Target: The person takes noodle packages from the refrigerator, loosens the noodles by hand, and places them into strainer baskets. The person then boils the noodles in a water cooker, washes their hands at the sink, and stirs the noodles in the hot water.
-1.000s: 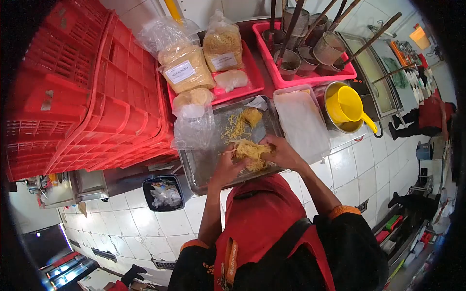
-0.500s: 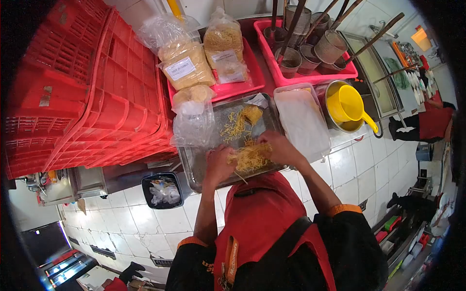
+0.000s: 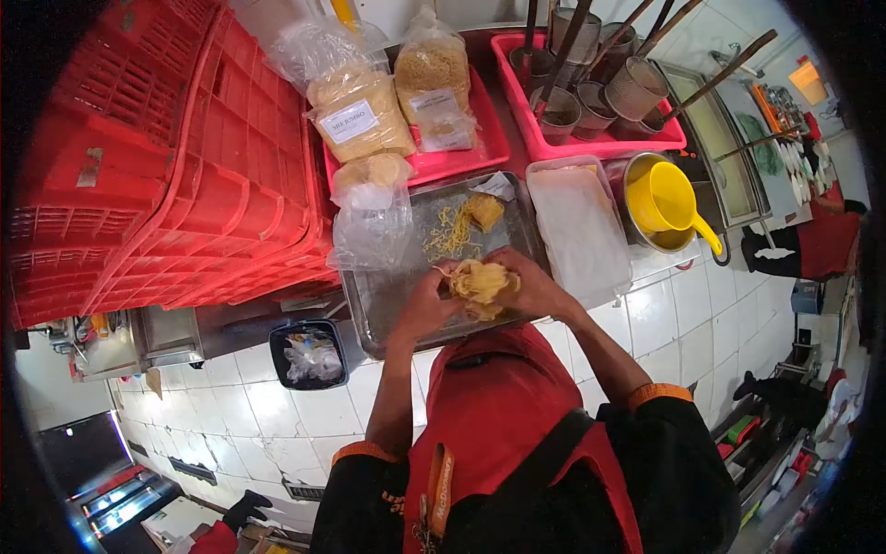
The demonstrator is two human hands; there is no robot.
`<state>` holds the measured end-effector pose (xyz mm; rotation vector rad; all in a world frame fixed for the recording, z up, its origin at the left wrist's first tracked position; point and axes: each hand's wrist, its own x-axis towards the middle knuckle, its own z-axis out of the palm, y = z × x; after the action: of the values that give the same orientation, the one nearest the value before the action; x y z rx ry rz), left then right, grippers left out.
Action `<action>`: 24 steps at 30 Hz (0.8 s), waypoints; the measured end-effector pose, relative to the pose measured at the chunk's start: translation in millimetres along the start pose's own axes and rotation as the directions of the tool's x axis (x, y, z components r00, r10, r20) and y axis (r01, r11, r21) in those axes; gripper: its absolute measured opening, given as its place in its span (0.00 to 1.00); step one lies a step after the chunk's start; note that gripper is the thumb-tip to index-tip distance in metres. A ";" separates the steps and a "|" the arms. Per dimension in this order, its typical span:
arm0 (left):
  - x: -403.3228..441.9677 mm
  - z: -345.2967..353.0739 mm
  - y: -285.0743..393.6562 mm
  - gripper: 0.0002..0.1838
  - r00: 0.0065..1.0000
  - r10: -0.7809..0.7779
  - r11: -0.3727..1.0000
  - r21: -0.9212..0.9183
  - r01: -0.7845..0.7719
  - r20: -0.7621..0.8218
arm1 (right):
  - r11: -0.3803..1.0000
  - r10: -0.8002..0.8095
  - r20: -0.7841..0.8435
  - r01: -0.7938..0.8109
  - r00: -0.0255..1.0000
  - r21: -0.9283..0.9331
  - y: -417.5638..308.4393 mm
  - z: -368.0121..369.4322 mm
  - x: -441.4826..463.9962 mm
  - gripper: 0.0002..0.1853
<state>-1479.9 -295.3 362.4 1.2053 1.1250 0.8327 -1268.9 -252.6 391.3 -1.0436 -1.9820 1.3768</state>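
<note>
We see both bare hands working together at the near edge of a shallow grey metal tray (image 3: 374, 309). The left hand (image 3: 430, 305) is curled against one side of a clump of thin yellow noodles (image 3: 482, 284), and the right hand (image 3: 528, 286) grips it from the other side, so the clump sits between the two, over the tray.

Farther up the tray we find a scatter of loose yellow noodle strands (image 3: 448, 234), with a golden, compact noodle block (image 3: 485, 212) just beside it and a crumpled whitish wrapper (image 3: 496, 186) by the far corner. A clear, thin plastic bag (image 3: 369, 231) lies over the tray's left side.

Beyond, we have a bright pink plastic tray (image 3: 492, 125) carrying a labelled clear bag of pale noodles (image 3: 362, 115) and a second clear bag of browner noodles (image 3: 432, 76). To the right of the metal tray stands a rectangular translucent container (image 3: 577, 231), and next to it a round steel pot (image 3: 676, 242) with a yellow plastic dipper (image 3: 663, 196) in it. Stacked red plastic crates (image 3: 245, 166) rise on our left.
</note>
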 end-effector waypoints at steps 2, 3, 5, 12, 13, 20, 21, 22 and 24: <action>2.8 -3.2 -8.1 0.17 0.971 0.241 0.968 0.075 -0.240 -0.007 | 0.999 -0.035 -0.011 0.035 0.999 0.008 7.8 -2.0 0.8 0.20; 1.5 -5.5 -2.1 0.17 0.970 0.243 0.967 0.078 -0.242 -0.008 | 0.996 0.003 -0.013 -0.002 1.000 0.090 5.8 -5.6 -0.1 0.20; -2.6 -9.4 10.3 0.15 0.987 -0.158 0.982 0.105 0.159 -0.019 | 0.985 0.041 -0.017 -0.037 0.999 0.171 6.3 -8.5 -1.4 0.21; 6.0 4.2 23.9 0.14 1.000 -0.008 0.965 0.263 0.010 -0.009 | 0.968 0.134 0.038 -0.139 0.990 0.211 -16.1 -6.2 0.2 0.18; 6.3 8.7 26.4 0.14 0.999 0.032 0.999 -0.005 -0.032 0.009 | 0.975 0.130 0.007 -0.129 0.992 0.180 -17.9 -5.3 0.9 0.17; 5.4 -18.5 21.0 0.13 0.995 0.054 0.937 0.341 -0.080 0.087 | 0.998 -0.035 -0.030 0.036 0.999 0.048 -17.8 -14.1 1.9 0.12; 6.9 -15.8 23.7 0.13 0.994 0.057 0.936 0.341 -0.084 0.089 | 0.998 -0.011 -0.022 0.013 1.000 0.061 -17.3 -15.6 2.9 0.13; 6.6 -10.4 26.0 0.12 0.981 0.180 0.983 -0.031 -0.178 0.070 | 0.997 0.015 -0.013 -0.014 1.000 0.077 -17.3 -15.7 2.4 0.15; 5.3 0.9 37.6 0.11 0.959 0.284 0.880 -0.396 -0.261 -0.001 | 0.978 0.058 0.048 -0.066 0.997 0.198 -26.5 -14.8 0.4 0.14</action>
<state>-1474.9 -283.1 398.0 1.0498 0.7000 1.1705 -1266.0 -249.3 421.3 -0.9989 -1.8086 1.6060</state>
